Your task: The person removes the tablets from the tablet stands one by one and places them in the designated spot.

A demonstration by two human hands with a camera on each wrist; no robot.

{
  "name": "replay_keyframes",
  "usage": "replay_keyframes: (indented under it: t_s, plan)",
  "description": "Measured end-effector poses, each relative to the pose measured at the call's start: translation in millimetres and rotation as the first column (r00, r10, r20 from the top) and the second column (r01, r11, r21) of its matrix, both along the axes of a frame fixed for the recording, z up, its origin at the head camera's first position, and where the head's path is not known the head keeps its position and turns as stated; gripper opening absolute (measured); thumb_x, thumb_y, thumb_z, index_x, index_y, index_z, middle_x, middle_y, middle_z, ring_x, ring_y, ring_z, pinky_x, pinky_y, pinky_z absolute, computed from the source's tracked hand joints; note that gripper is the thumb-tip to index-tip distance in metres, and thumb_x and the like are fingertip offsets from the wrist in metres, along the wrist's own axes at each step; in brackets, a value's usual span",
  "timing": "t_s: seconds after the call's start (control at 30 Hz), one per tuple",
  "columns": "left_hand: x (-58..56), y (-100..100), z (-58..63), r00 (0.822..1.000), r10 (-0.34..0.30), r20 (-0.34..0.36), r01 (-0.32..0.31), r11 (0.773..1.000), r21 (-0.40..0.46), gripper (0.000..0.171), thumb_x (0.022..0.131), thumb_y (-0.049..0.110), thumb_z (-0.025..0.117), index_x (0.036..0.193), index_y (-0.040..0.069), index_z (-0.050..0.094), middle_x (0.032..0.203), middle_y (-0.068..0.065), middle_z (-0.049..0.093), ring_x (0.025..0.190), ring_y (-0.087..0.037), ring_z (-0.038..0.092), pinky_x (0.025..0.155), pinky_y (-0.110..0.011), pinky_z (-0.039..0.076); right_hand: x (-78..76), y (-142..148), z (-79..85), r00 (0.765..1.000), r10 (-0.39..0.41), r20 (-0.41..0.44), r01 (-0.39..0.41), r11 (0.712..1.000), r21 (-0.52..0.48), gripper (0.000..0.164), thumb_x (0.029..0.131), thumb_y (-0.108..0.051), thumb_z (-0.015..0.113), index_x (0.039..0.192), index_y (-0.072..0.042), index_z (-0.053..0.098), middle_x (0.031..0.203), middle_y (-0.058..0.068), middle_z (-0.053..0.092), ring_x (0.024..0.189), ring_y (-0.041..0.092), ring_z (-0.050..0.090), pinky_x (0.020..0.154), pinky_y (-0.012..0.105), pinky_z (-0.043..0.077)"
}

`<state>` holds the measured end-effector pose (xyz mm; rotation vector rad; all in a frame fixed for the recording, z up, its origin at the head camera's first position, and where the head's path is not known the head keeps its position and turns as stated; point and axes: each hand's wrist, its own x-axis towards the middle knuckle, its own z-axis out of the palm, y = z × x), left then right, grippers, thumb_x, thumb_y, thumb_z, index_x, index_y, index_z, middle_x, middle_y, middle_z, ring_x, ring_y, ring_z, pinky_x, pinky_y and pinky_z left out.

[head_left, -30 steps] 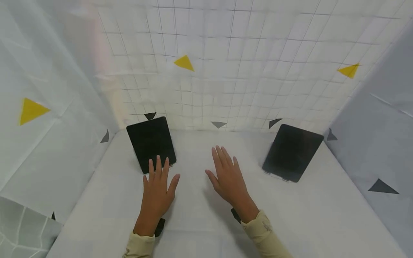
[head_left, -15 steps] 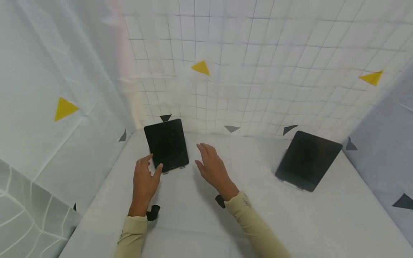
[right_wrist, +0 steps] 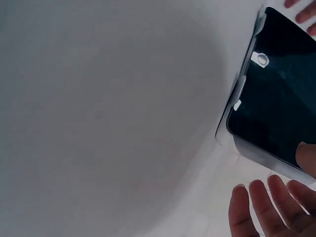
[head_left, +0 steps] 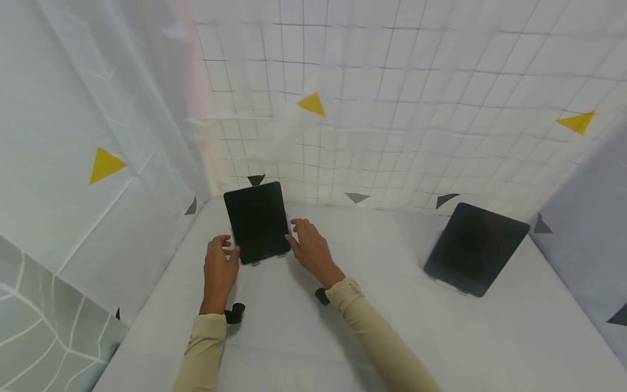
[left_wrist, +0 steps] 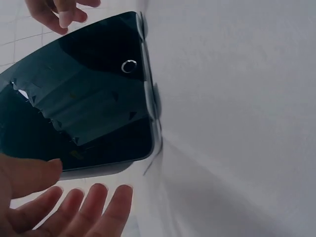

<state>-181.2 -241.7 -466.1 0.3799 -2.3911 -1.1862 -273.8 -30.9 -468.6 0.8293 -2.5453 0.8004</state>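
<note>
A black tablet with a round home button (head_left: 257, 223) leans back on a small clear stand (head_left: 256, 263) at the back left. My left hand (head_left: 218, 269) is at its left edge, thumb in front and loosely bent fingers out beside it. In the left wrist view that thumb (left_wrist: 34, 175) overlaps the tablet's edge, while the fingertips (left_wrist: 121, 195) show a gap from it. On the opposite edge is my right hand (head_left: 312, 247). Its thumb (right_wrist: 307, 157) overlaps the screen's border in the right wrist view, and its fingers (right_wrist: 266, 202) spread apart from the tablet's back.
A second dark tablet (head_left: 476, 247) leans on a clear stand at the right of the white table (head_left: 392, 305). Behind the table rises a white gridded sheet (head_left: 392, 109) with yellow and dark triangles. White side sheets (head_left: 63, 163) flank the table.
Both hands have moved to the left tablet's two side edges, from over its lower part and the table beside it. Their straight fingers have bent. The view has shifted left.
</note>
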Motion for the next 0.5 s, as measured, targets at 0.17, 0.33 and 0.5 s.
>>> replay_keyframes:
  t_s: [0.17,0.33,0.5]
  plan:
    - [-5.2,-3,-8.9,1.0,-0.016,0.014,0.016,1.0,0.009,0.03,0.102,0.015,0.052,0.13,0.001,0.049,0.112,-0.014,0.057,0.094,-0.028,0.062,0.072,-0.043,0.051,-5.4,-5,-8.6,0.993,-0.01,0.116,0.02,0.996,-0.088,0.034,0.099,-0.023,0.062,0.125,-0.003,0.054,0.106,0.01,0.061,0.089,0.018,0.058,0.071,0.033,0.05]
    - [-8.0,-4,-15.3,1.0,-0.01,0.007,0.01,1.0,0.014,0.027,0.103,0.018,0.053,0.125,0.004,0.051,0.108,-0.013,0.061,0.089,-0.026,0.063,0.071,-0.042,0.051,-12.9,-9,-13.2,0.988,-0.032,0.15,0.054,0.987,-0.149,0.024,0.1,-0.022,0.06,0.117,-0.007,0.056,0.101,0.004,0.061,0.086,0.015,0.06,0.069,0.032,0.05]
    - [-8.9,-6,-17.1,0.999,0.012,-0.033,-0.012,1.0,0.0,0.029,0.101,0.017,0.056,0.126,0.006,0.047,0.107,-0.013,0.061,0.084,-0.025,0.064,0.067,-0.041,0.052,-17.3,-11,-10.2,0.987,-0.046,0.152,0.069,0.986,-0.151,0.02,0.1,-0.026,0.06,0.109,-0.009,0.058,0.096,0.003,0.062,0.079,0.016,0.057,0.067,0.032,0.048]
